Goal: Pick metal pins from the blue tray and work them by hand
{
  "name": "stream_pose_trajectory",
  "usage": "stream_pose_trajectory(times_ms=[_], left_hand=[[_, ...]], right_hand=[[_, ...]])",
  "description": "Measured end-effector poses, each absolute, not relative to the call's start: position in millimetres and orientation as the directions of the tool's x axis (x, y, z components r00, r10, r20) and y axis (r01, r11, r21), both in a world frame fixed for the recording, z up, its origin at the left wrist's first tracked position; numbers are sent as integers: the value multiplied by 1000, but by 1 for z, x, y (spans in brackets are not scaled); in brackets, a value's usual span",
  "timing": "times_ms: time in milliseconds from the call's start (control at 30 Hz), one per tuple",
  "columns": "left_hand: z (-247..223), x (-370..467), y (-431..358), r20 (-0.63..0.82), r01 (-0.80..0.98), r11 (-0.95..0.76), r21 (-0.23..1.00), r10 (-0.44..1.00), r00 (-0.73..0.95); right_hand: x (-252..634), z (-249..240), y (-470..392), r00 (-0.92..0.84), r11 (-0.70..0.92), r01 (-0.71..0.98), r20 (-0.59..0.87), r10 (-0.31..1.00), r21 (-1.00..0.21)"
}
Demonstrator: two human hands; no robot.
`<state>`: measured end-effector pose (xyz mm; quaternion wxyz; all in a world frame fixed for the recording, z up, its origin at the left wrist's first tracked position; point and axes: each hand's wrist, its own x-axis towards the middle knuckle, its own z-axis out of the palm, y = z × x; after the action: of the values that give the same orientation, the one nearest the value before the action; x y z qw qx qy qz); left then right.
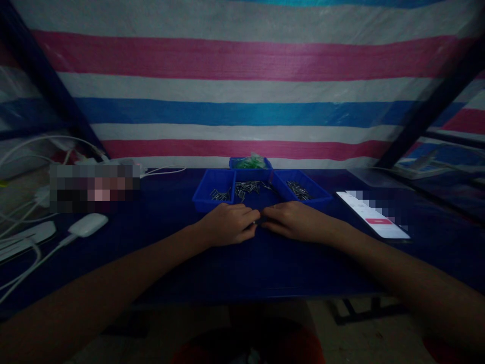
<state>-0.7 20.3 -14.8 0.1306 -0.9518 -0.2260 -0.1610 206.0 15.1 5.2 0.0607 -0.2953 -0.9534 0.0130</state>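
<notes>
My left hand and my right hand meet almost fingertip to fingertip above the blue table. The left thumb and fingers are pinched together, with a tiny bright spot at their tips, too small to name. On the right hand the fingers are also closed, and whatever they hold is hidden. Just beyond the left hand stands a blue bin with some thin metal pieces. Beyond the right hand, another blue bin contains many small metal pieces. Between the bins lies a loose pile of slim metal pieces.
Behind the pile, a third blue bin holds green and clear plastic bags. A lit phone lies to the right. White cables and a white adapter are at the left. A striped sheet hangs behind the table.
</notes>
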Motion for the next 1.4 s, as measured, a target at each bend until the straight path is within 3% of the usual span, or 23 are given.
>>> stream_pose_trajectory(times_ms=[467, 1033, 1267, 1400], left_hand=[[-18, 0, 23, 312, 582, -796, -165, 518, 797], [-16, 2, 21, 359, 622, -760, -188, 536, 764], [-18, -1, 22, 416, 569, -814, -118, 480, 773], [-18, -2, 23, 456, 499, -856, -137, 393, 799]], right_hand=[[204, 7, 14, -768, 775, 631, 117, 629, -24], [205, 4, 17, -777, 783, 622, 118, 618, -5], [205, 5, 16, -774, 784, 621, 143, 617, -18], [204, 6, 15, -783, 793, 608, 137, 607, -37]])
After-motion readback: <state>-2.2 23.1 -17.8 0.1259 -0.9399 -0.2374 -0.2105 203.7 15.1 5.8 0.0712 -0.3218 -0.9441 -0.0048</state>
